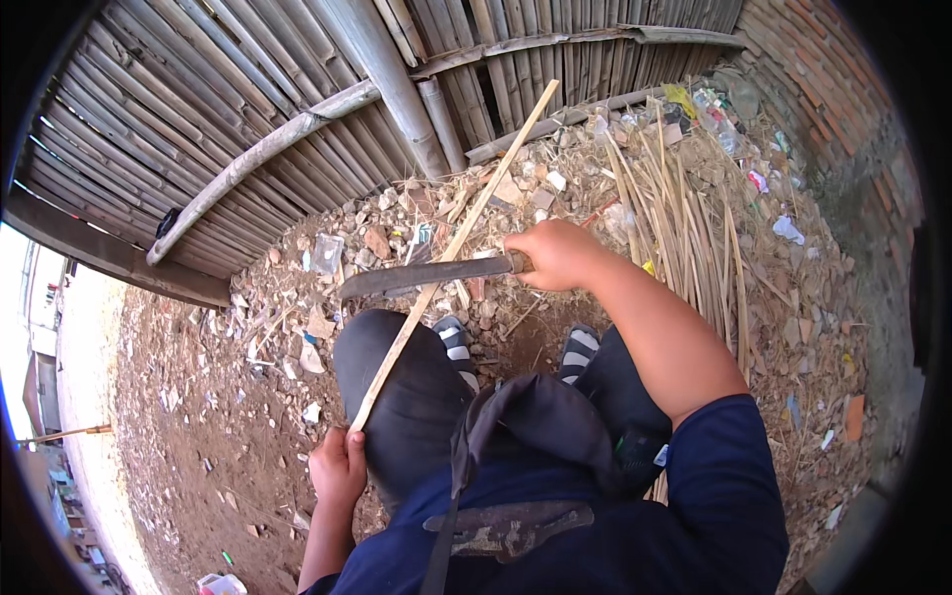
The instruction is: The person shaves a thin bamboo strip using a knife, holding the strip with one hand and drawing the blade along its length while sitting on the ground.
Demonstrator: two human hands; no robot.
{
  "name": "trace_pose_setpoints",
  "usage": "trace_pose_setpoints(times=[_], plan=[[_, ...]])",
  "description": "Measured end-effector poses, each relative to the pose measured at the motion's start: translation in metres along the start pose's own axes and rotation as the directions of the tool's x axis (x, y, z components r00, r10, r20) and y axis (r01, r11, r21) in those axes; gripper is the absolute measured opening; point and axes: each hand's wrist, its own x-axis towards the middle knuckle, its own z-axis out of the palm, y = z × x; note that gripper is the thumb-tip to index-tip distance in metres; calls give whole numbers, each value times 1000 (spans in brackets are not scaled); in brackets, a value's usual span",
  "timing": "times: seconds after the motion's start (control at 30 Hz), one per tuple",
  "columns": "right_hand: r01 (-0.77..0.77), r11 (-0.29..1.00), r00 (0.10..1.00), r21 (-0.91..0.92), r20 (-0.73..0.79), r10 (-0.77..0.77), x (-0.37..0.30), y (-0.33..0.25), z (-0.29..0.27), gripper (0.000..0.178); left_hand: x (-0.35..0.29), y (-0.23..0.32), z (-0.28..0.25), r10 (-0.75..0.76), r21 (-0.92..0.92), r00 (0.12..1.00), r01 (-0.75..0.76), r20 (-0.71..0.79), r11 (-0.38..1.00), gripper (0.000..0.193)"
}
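My right hand (555, 255) is closed round the handle of a machete (416, 277), its dark, broad blade pointing left. The blade lies across a long, pale bamboo strip (392, 359), apparently touching it just beyond my left knee. My left hand (339, 462) grips the strip's near end beside my left thigh. From there the strip slants up and away to the right, over my thigh, toward the bamboo fence. Part of the machete's handle is hidden inside my right fist.
A pile of thin bamboo strips (684, 223) lies on the ground to my right. Ahead stands a bamboo fence (297, 129) with poles, and a brick wall (833, 89) rises at the right. Stones, rubble and litter cover the ground around my sandalled feet (580, 352).
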Motion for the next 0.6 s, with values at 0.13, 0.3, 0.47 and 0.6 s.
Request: trace_pose_setpoints(times=[0.13,0.3,0.47,0.6], plan=[[-88,995,995,54,-36,90,6,4,2,37,-3,8,-9,-18,57,1000,19,-14,998,35],[-31,999,997,-11,66,32,2,-10,-3,38,3,14,-20,-44,-52,994,50,99,997,33],[-80,996,994,30,-78,82,-4,7,3,39,-1,17,-25,5,86,993,-16,121,996,34],[-31,1000,999,0,27,31,-10,-3,-10,41,-19,13,-13,-6,114,1000,4,24,993,33]])
